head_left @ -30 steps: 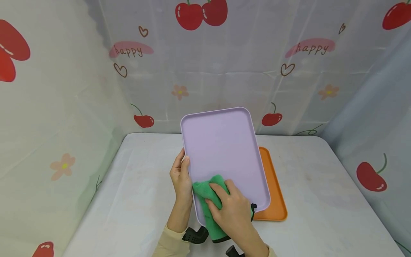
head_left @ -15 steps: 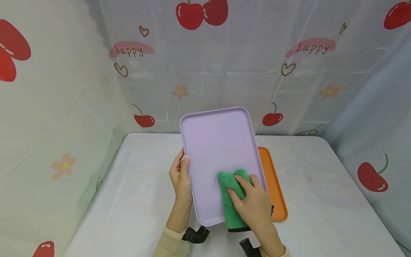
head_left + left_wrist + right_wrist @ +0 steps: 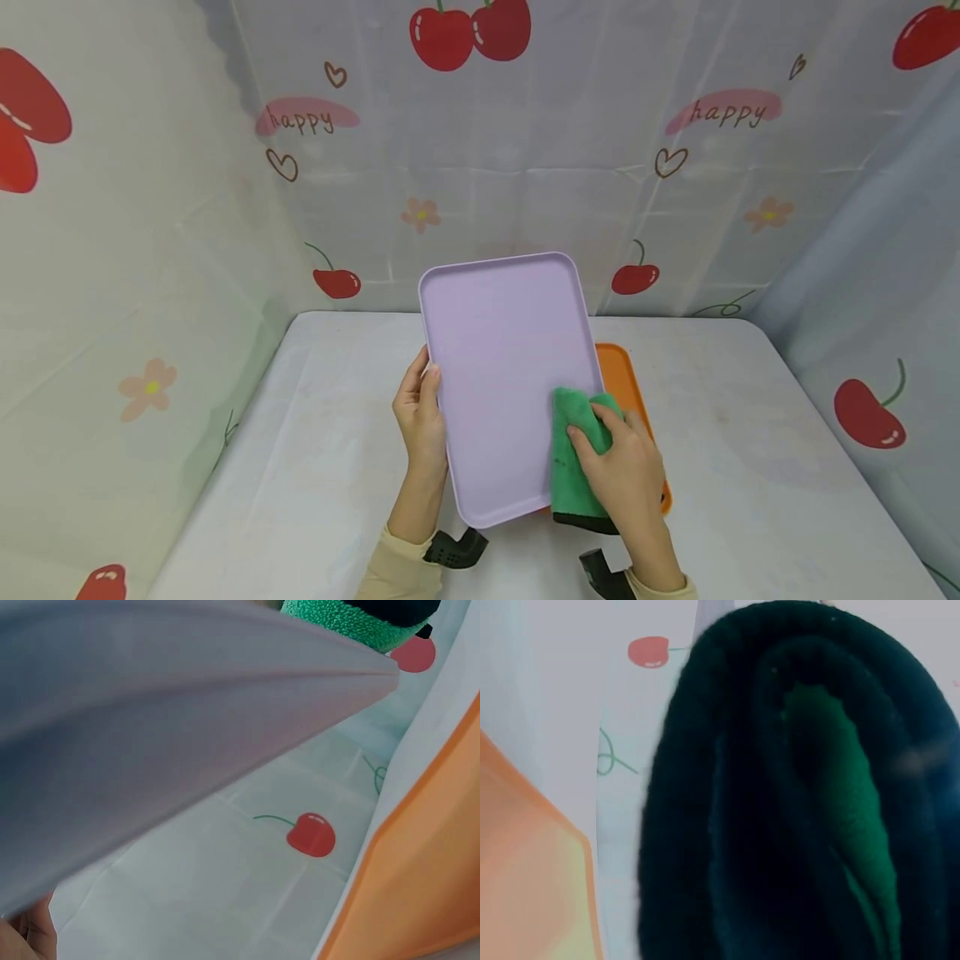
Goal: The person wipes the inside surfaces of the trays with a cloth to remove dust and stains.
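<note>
A light purple tray (image 3: 502, 358) is held up at a tilt over the table, its shallow inside facing the head camera. My left hand (image 3: 422, 417) grips its left edge, thumb on the near side and fingers behind. In my right hand (image 3: 626, 467) is a folded green cloth (image 3: 573, 467) with a dark hem, which overlaps the tray's right edge in the head view. The cloth's dark folded end (image 3: 682, 825) fills much of the right wrist view and hides the right hand there. In the left wrist view the purple tray's underside (image 3: 150, 735) takes up the upper left.
An orange tray (image 3: 618, 375) lies on the white table (image 3: 750, 433) behind and to the right, partly hidden by the purple tray and the cloth. A pale curtain (image 3: 525, 167) printed with cherries hangs round the table's back and sides.
My right hand has slid the green cloth rightward from the purple tray's lower left to its right edge. The left hand keeps its hold, and the tray has shifted slightly left.
</note>
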Demonstrator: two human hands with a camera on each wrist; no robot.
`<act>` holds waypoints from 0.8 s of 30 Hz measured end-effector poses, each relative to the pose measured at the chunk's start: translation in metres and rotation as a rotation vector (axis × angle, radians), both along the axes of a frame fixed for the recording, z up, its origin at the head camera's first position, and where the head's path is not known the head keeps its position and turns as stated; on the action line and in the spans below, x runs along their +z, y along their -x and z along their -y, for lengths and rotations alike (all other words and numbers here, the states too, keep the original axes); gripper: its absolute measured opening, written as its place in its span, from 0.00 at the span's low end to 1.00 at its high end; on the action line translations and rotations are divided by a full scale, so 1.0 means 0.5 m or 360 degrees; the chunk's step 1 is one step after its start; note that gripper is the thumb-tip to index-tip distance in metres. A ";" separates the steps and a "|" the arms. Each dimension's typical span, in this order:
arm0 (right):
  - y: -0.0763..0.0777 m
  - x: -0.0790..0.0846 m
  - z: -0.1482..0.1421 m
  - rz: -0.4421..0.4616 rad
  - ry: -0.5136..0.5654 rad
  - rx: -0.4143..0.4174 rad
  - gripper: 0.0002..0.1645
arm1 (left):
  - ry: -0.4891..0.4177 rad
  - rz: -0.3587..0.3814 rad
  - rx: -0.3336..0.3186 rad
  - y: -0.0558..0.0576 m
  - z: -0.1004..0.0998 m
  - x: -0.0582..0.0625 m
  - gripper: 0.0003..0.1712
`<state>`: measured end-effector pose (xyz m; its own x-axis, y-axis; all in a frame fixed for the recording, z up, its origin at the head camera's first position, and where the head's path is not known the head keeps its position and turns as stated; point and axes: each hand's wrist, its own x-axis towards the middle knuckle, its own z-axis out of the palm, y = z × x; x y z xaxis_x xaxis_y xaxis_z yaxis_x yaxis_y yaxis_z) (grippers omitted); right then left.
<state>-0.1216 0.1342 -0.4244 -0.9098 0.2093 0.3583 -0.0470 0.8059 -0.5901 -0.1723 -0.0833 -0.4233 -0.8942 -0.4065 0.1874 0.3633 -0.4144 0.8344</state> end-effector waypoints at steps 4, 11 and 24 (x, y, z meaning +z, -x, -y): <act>-0.005 -0.002 0.009 0.0016 0.0020 -0.0033 0.26 | 0.0000 0.0006 -0.0003 -0.001 0.000 0.002 0.22; -0.013 -0.002 0.025 0.0038 0.0025 -0.0060 0.27 | -0.0020 0.0024 -0.0010 -0.001 0.000 0.002 0.22; -0.039 -0.008 0.088 -0.0085 -0.0088 0.0139 0.25 | -0.0043 0.0024 -0.0008 0.004 0.000 -0.003 0.23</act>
<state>-0.1023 0.0900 -0.4285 -0.9031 0.1085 0.4156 -0.1487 0.8287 -0.5395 -0.1745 -0.0834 -0.4250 -0.8988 -0.4068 0.1631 0.3488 -0.4386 0.8282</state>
